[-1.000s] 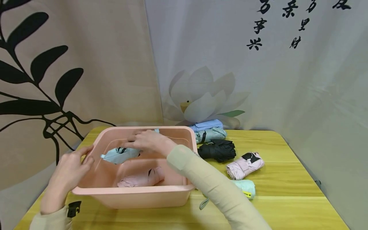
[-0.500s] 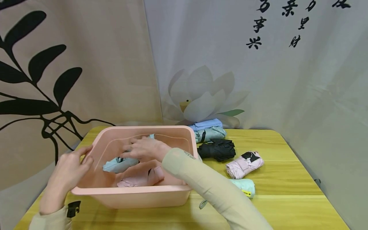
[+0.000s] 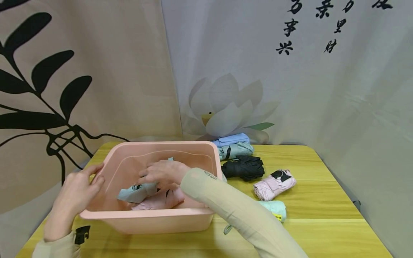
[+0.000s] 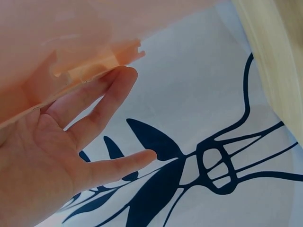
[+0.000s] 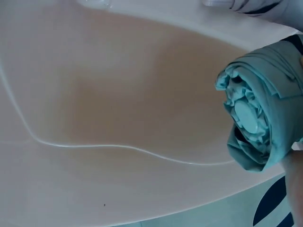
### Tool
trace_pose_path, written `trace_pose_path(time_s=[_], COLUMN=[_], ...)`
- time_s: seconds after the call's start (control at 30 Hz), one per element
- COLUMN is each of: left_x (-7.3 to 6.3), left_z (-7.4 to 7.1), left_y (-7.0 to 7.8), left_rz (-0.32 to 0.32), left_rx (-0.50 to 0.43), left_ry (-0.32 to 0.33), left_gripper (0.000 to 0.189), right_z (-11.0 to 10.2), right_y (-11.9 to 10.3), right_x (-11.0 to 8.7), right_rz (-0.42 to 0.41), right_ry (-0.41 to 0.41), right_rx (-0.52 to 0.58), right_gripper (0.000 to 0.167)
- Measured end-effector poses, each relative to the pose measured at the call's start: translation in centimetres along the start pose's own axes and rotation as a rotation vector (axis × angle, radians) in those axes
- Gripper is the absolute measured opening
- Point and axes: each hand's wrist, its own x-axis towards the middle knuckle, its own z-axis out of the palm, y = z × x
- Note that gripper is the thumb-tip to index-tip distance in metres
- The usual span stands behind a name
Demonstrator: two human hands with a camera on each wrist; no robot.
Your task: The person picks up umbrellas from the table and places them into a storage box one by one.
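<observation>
A pale blue folded umbrella (image 3: 137,193) is in my right hand (image 3: 164,171), low inside a pink plastic tub (image 3: 155,214). In the right wrist view the umbrella's rolled end (image 5: 247,116) faces the camera, and only a bit of the hand shows at the right edge. Beneath it in the head view, a pink folded umbrella (image 3: 161,200) lies on the tub's floor, partly covered. My left hand (image 3: 75,188) holds the tub's left rim. From below, the left wrist view shows its fingers (image 4: 102,113) against the underside of the rim; the thumb is hidden there.
Right of the tub lie a blue umbrella (image 3: 233,139), a grey-teal one (image 3: 237,150), a black one (image 3: 243,167), a pink one (image 3: 274,185) and a mint one (image 3: 275,209), partly behind my right sleeve (image 3: 238,209). A printed curtain (image 3: 322,107) hangs behind the wooden table (image 3: 322,204).
My right hand has lowered the pale blue umbrella deeper into the tub and toward me, so it now overlaps the pink umbrella. The left hand stays on the rim.
</observation>
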Motion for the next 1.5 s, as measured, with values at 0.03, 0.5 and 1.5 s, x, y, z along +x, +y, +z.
trace_pose_path(time_s=[0.03, 0.5, 1.5], left_x=[0.0, 0.1, 0.0], left_z=[0.0, 0.1, -0.1], left_y=[0.0, -0.2, -0.1], left_rz=[0.001, 0.008, -0.005], left_rx=[-0.001, -0.005, -0.005], left_ry=[-0.001, 0.003, -0.012], left_gripper=[0.04, 0.041, 0.041], right_z=[0.0, 0.4, -5.8], right_y=[0.0, -0.3, 3.7], right_x=[0.0, 0.0, -6.4], right_rz=[-0.007, 0.002, 0.237], right_ry=[0.002, 0.07, 0.265], right_rx=[0.017, 0.023, 0.249], right_gripper=[0.061, 0.05, 0.035])
